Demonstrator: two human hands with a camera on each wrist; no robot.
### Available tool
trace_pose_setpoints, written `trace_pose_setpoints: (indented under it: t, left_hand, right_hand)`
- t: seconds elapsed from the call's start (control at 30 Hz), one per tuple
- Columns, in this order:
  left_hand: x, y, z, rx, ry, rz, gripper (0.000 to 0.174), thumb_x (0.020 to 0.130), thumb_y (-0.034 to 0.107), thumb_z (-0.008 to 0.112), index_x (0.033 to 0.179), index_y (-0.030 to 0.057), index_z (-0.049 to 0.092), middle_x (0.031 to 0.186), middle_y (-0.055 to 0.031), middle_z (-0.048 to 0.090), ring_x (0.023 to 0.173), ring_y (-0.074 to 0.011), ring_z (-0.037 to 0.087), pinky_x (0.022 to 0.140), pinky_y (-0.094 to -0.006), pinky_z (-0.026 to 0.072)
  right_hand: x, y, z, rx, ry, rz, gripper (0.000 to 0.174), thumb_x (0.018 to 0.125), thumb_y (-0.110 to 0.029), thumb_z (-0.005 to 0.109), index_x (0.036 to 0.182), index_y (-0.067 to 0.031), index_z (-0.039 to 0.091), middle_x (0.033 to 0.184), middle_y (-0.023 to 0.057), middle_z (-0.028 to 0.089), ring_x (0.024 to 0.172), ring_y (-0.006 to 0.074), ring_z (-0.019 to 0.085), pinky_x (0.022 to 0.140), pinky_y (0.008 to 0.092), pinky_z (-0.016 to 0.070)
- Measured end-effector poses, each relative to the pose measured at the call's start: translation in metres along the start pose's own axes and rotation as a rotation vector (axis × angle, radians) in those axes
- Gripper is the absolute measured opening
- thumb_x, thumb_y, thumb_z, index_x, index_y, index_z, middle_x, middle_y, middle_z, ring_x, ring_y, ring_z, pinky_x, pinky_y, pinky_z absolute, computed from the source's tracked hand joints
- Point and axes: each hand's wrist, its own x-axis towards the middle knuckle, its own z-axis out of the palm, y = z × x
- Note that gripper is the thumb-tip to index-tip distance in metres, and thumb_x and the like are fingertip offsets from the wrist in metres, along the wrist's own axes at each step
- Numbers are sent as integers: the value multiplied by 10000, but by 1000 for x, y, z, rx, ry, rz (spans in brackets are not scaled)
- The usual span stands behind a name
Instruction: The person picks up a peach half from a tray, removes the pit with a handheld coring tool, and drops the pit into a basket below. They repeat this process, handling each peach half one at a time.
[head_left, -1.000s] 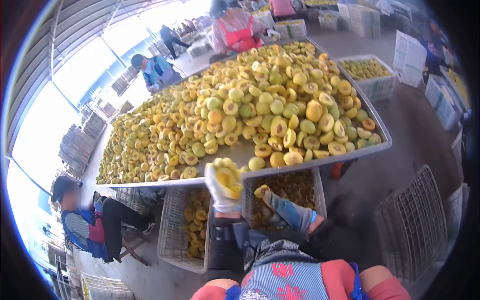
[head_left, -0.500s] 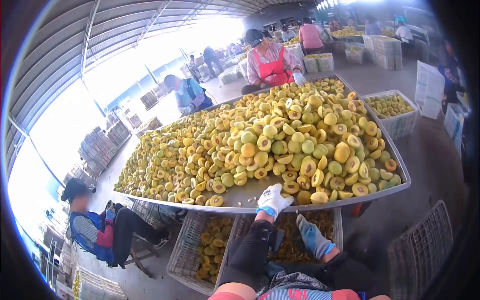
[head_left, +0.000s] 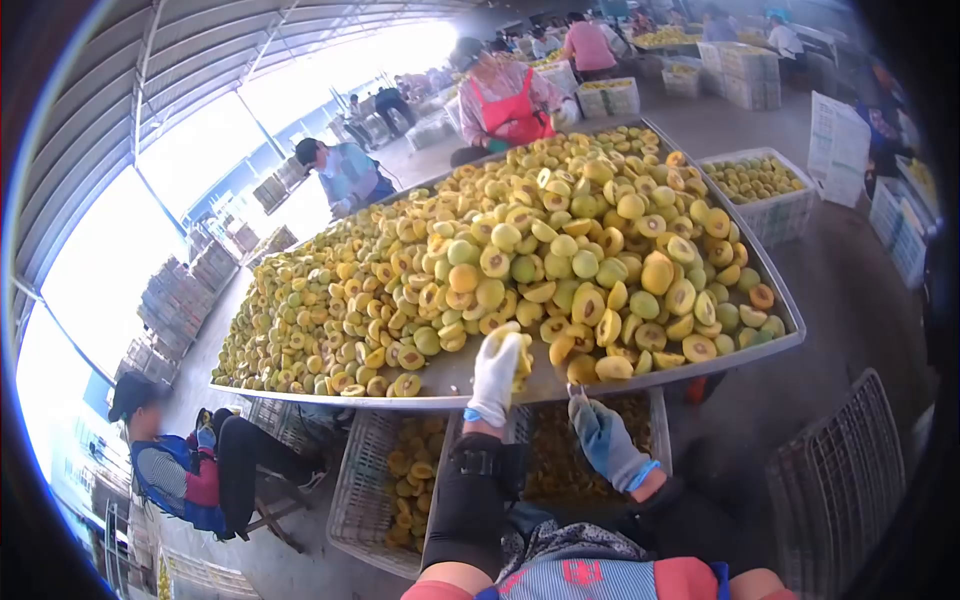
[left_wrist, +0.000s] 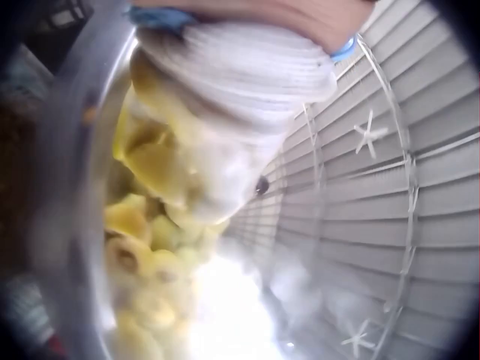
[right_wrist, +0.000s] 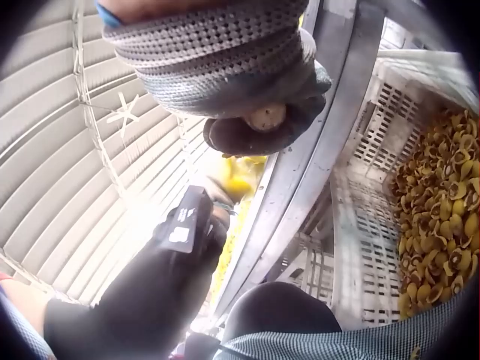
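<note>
My left hand (head_left: 494,378), in a white glove, is above the near rim of a metal tray (head_left: 440,402) and grips several yellow apricot halves (head_left: 523,362). In the left wrist view the apricot halves (left_wrist: 156,166) sit against the palm and curled fingers. The tray carries a large heap of apricots (head_left: 560,265), many cut open with brown pits or hollows showing. My right hand (head_left: 606,437), in a blue-grey glove, is just below the rim, gripping a small tool (head_left: 574,390). Its round, pale handle end (right_wrist: 266,118) shows in the right wrist view; the rest is mostly hidden.
Beneath the rim stand a crate of fruit pieces (head_left: 345,510) and a second crate (head_left: 661,430) with brownish pieces. An upright crate (head_left: 835,470) is at right. A filled crate (head_left: 775,215) stands beyond the tray. People work across the tray; one sits at left (head_left: 175,470).
My left hand held apricot halves, then reached onto the tray beside the heap, and now is lifted with halves in it. The right hand rose from the crate towards the rim; the view shifted.
</note>
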Motion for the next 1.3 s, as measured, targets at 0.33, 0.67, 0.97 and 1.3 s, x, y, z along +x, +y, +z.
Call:
trace_pose_setpoints:
  t: [0.33, 0.67, 0.97, 1.3]
  left_hand:
    - [-73, 33, 52, -151, -231, 65, 522, 1077, 427, 376, 1308, 7, 585, 1105, -168, 706, 843, -186, 666, 755, -296, 559]
    - [-87, 36, 64, -65, -148, 112, 433, 1047, 322, 421, 1231, -17, 618, 1032, -161, 714, 762, -162, 632, 709, -282, 537]
    - [-90, 34, 68, -67, -167, 120, 355, 1069, 278, 413, 1232, 15, 589, 1036, -136, 707, 803, -153, 643, 723, -276, 544]
    - [-85, 39, 58, 305, -270, 213, 424, 1058, 328, 403, 1118, -1, 663, 886, -122, 719, 718, -150, 645, 667, -267, 521]
  right_hand:
    - [-1, -40, 32, -582, 24, -194, 265, 1060, -177, 535, 1143, 49, 647, 912, 71, 724, 857, 63, 554, 738, 278, 499]
    - [-2, -33, 27, -646, 28, -197, 458, 1054, -382, 518, 1216, 30, 634, 931, 244, 716, 851, 217, 684, 769, 375, 525]
    - [-8, -41, 30, -617, 13, -139, 316, 1063, -239, 522, 1187, 23, 648, 971, 183, 740, 900, 95, 596, 770, 344, 525]
    - [-11, -54, 23, -843, -15, 14, 342, 1064, -263, 527, 1152, 42, 653, 958, 138, 743, 851, 111, 582, 772, 336, 512]
